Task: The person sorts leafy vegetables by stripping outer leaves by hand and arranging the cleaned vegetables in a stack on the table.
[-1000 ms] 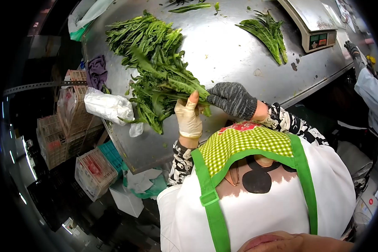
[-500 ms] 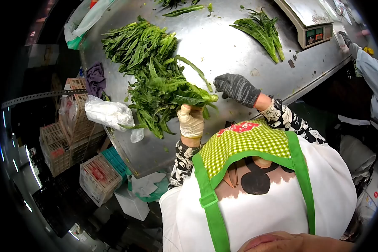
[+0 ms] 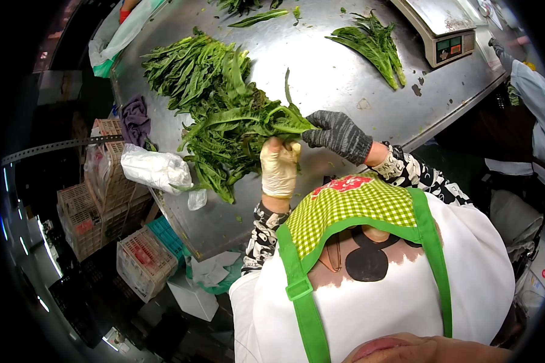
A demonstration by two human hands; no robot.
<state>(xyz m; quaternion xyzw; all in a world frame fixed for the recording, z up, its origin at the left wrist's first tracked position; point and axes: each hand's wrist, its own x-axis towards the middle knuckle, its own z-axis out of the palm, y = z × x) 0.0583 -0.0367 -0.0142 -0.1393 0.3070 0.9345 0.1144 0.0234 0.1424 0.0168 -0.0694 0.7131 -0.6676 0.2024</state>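
My left hand (image 3: 279, 168), in a pale thin glove, is closed under the stem end of a bunch of leafy greens (image 3: 248, 121). Part of its grip is hidden beneath the leaves. My right hand (image 3: 338, 135), in a dark grey knitted glove, has its fingers pinched on the stem ends at the right side of the same bunch. One narrow leaf sticks up from the bunch near the right fingertips. Beyond, more leafy greens (image 3: 184, 66) lie piled against the bunch on the metal table (image 3: 312, 66).
At the back right lie some loose greens (image 3: 375, 48) beside a scale (image 3: 442, 36). A white plastic roll (image 3: 155, 168) and a purple cloth (image 3: 135, 121) rest at the left edge. Crates (image 3: 145, 257) stand below left. A co-worker's sleeve (image 3: 533, 91) shows at right.
My right hand left the stems, then came back to them. The loose stem beside the bunch has shifted and now points upward. My left thumb went under the leaves, then shows again.
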